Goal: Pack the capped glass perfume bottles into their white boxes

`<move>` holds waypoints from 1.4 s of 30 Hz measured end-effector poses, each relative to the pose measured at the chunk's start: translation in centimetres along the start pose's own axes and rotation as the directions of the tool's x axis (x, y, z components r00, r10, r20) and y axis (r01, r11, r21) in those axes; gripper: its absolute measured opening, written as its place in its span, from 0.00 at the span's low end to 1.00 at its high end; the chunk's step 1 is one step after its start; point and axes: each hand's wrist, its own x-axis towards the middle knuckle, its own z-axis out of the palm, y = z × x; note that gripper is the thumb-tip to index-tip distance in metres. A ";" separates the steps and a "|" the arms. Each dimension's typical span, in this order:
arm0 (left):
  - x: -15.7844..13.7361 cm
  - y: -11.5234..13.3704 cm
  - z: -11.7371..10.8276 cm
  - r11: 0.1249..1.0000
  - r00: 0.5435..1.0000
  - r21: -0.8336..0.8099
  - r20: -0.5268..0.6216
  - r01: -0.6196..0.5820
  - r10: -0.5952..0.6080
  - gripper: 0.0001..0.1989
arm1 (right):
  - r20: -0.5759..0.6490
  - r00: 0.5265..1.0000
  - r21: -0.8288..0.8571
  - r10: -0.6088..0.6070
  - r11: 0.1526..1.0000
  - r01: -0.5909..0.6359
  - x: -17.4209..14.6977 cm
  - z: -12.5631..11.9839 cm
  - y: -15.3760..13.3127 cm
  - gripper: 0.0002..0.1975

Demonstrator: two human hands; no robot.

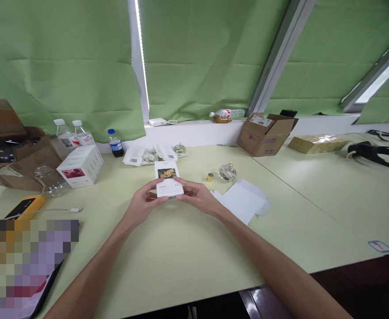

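Note:
Both hands grip a small white box (pixel 169 188) with a yellow flower picture and a barcode at its near end. My left hand (pixel 144 200) has its fingers closed on the box's left side. On the right side, my right hand (pixel 199 198) holds it the same way, thumbs low and fingers above. Right of the hands stand a small gold cap (pixel 209 177) and a round glass bottle (pixel 227 172) with a gold neck. An unfolded white sheet (pixel 247 199), perhaps card, lies partly behind my right forearm.
Behind the box lie white packs with round glass bottles (pixel 150 156). A white carton (pixel 80 166), a blue-capped bottle (pixel 116 144) and an empty plastic bottle (pixel 50 181) are at left. An open cardboard box (pixel 263 137) and gold boxes (pixel 318 144) sit back right. A phone (pixel 53 266), partly pixelated, lies front left.

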 end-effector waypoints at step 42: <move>0.2 -1.3 -0.1 1.000 1.000 0.024 0.004 0.003 -0.003 0.29 | -0.052 0.998 -0.087 0.033 0.996 -0.037 -0.1 0.1 -0.1 0.31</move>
